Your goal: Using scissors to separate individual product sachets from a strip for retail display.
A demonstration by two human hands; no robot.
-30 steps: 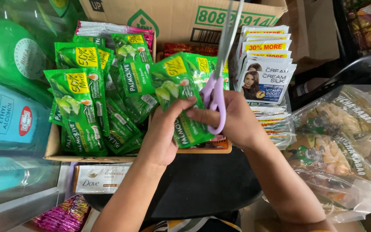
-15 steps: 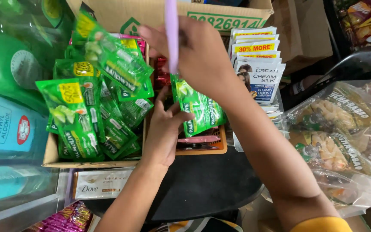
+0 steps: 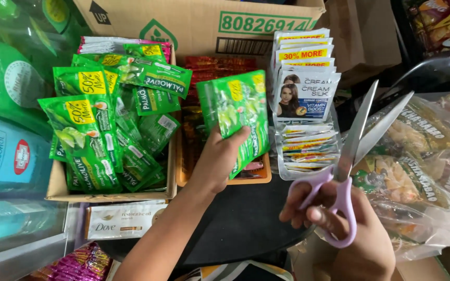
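My left hand (image 3: 217, 158) grips a small stack of green sachets (image 3: 238, 114) and holds it upright over an orange tray (image 3: 256, 177). My right hand (image 3: 350, 231) holds a pair of scissors with lilac handles (image 3: 342, 195). Their steel blades are apart and point up and to the right, away from the sachets. To the left, a cardboard box (image 3: 58, 190) is packed with more green sachets (image 3: 97, 130). The two hands are apart, with the dark surface between them.
A stack of white and blue sachets (image 3: 303, 78) stands right of the orange tray. A large brown carton (image 3: 194, 23) sits behind. Bagged snacks in clear plastic (image 3: 423, 156) fill the right side. Green and blue bottles (image 3: 1, 104) line the left. A white soap box (image 3: 123, 221) lies in front.
My right hand has come down from above the boxes to the lower right with the scissors, blades now apart. My left hand now holds a separated stack of green sachets.
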